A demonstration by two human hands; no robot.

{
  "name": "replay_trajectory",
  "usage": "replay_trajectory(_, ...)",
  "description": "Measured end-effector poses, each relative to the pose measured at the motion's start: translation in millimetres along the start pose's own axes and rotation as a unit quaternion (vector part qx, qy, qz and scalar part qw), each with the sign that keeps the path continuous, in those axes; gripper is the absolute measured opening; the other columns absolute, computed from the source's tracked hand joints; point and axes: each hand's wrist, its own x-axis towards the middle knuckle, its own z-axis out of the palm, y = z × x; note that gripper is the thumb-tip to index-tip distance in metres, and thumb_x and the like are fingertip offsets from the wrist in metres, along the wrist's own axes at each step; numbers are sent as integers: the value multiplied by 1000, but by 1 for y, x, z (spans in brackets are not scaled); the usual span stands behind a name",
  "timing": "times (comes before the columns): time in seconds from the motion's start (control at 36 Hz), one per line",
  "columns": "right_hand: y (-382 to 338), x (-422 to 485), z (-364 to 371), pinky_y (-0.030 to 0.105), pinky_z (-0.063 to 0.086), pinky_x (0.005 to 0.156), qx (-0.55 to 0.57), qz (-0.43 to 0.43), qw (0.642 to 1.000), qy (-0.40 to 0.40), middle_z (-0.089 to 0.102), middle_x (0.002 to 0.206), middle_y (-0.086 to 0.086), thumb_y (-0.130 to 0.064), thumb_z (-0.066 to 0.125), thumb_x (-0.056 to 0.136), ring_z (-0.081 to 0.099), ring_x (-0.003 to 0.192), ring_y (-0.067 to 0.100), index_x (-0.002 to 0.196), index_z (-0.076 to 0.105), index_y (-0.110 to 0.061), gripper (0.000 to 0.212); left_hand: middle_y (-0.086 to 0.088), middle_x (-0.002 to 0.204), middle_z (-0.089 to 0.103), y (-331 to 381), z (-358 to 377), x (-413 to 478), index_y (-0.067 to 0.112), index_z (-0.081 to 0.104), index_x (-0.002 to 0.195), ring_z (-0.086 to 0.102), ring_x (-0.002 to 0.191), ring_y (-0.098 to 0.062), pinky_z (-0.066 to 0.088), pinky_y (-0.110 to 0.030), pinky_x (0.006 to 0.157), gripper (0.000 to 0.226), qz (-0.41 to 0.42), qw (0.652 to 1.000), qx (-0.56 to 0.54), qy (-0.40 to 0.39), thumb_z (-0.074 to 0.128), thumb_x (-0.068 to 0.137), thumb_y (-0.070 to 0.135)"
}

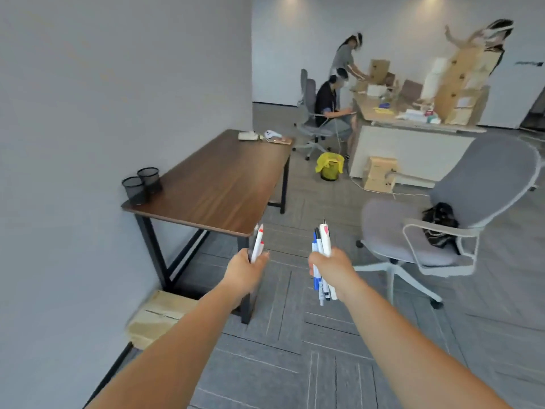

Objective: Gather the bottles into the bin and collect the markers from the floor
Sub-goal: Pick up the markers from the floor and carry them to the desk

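My left hand [246, 268] is closed around a few markers [258, 242], white with red caps, pointing up near the corner of the brown table [218, 184]. In my right hand [330, 268] I grip a bundle of several markers [322, 240], white with blue, black and red parts, sticking out above and below the fist. Both hands are raised over the grey carpet floor. Two black mesh pen cups [141, 184] stand at the table's near left corner. A bin lined with a yellow bag [329, 166] stands on the floor further back. No bottles are visible.
A grey office chair [448, 228] with a black bag on its seat stands to the right. A cardboard box [160, 315] lies under the table by the wall. Three people work at a cluttered desk [413, 125] at the back, with boxes beside it.
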Motion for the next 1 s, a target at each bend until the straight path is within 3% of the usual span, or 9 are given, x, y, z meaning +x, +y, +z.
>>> replay_trajectory(0.17,-58,56,126,24,43,54,-8,-29,997,-67,56,68,6,-7,52,86,54,59,19,83,54,-10,4,-3,74,52,-24,-109,68,22,50,90,45,55,-14,41,-25,50,24,-30,997,-34,58,53,92,46)
replay_trajectory(0.22,-73,70,162,23,42,53,-2,-41,997,-71,55,69,6,-7,53,85,54,57,16,86,54,-11,4,-4,75,53,-33,-138,87,21,52,98,47,56,-14,42,-25,51,25,-41,996,-42,73,54,92,45)
replay_trajectory(0.31,-101,96,226,25,44,55,15,-56,995,-79,58,74,6,-8,54,86,58,61,15,99,55,-9,13,-4,77,53,-45,-195,124,17,51,110,48,59,-13,43,-21,48,32,-49,993,-43,101,53,93,44)
replay_trajectory(0.44,-135,134,306,24,42,54,-10,-53,991,-120,60,89,10,-14,56,88,58,68,13,114,54,-8,27,-2,76,51,-55,-265,170,14,49,107,47,58,-12,39,-14,41,29,-63,986,-47,148,50,95,41)
replay_trajectory(0.64,-171,194,379,25,49,60,-40,-49,984,-169,60,97,9,-18,57,89,62,81,16,119,50,-11,32,-5,73,46,-69,-316,225,13,50,106,42,55,-13,40,-21,46,29,-101,972,-95,189,51,95,39)
replay_trajectory(0.86,-201,302,448,20,45,53,-27,-27,978,-204,57,90,0,-21,59,92,60,72,14,114,47,-16,25,-2,63,42,-77,-334,322,15,44,84,37,49,-12,35,-19,41,29,-103,949,-152,257,53,94,41)
replay_trajectory(1.0,-227,384,489,25,49,58,-1,13,971,-240,62,80,4,-16,59,89,61,69,13,109,56,-9,21,-2,61,43,-67,-346,399,15,42,79,38,47,-14,33,-23,43,33,-119,923,-171,324,51,93,43)
